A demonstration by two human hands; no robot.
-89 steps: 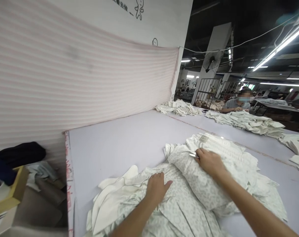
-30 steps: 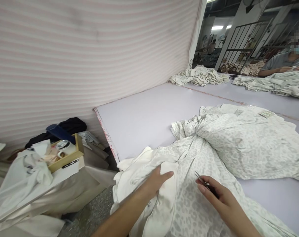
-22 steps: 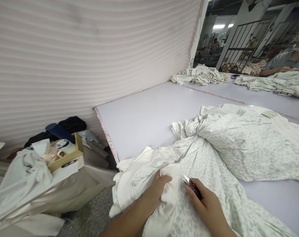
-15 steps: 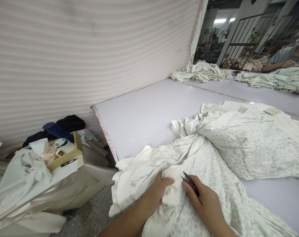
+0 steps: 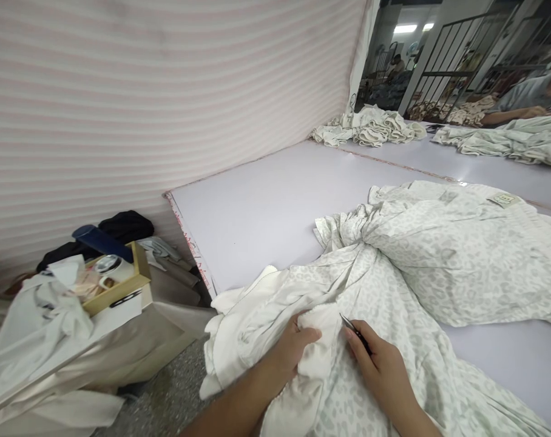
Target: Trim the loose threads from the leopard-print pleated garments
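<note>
A pale leopard-print fabric (image 5: 466, 255) lies gathered on the light table, bunched tightly near its middle, with a small label on its far right part. My left hand (image 5: 298, 346) pinches a plain cream edge of the fabric (image 5: 318, 358) between thumb and fingers. Just to the right, my right hand (image 5: 378, 358) is closed round small dark thread snips (image 5: 355, 328). The tips of the snips point up and left, beside the cream edge, and the blades look nearly together. My right palm hides the rest of the tool.
Crumpled fabric piles (image 5: 375, 127) lie along the table's (image 5: 257, 212) far side. A person (image 5: 525, 103) works at the far right. At lower left, a wooden box (image 5: 141, 273) holds small items beside a blue cylinder (image 5: 102, 241). A striped curtain (image 5: 166, 91) hangs behind.
The snips have gone from spread blades to nearly together, and my right hand has shifted slightly right. My left hand keeps its pinch on the fabric. The view has tilted slightly.
</note>
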